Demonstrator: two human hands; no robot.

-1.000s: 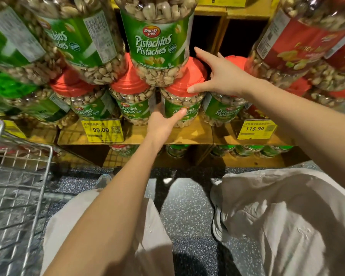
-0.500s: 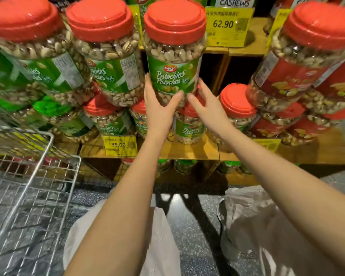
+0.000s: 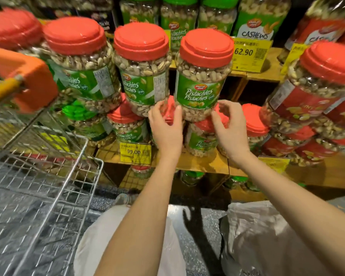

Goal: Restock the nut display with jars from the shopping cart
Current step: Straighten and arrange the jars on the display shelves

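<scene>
The clear plastic pistachio jar with red lid and green label (image 3: 202,82) stands on the lower jars (image 3: 201,140). Just below its base, the left hand (image 3: 165,130) and right hand (image 3: 232,132) flank it, apart, fingers loosely curled, gripping nothing.

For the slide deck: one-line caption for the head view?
Left hand and right hand flank a red-lidded pistachio jar stacked on the display; shopping cart at left.

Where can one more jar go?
Free: on the red lid between the front pistachio jar and the red-label jars, with a dark gap behind. Also the bare shelf edge by the 99.00 tag. Crowded: the left jars, packed side by side.
</scene>
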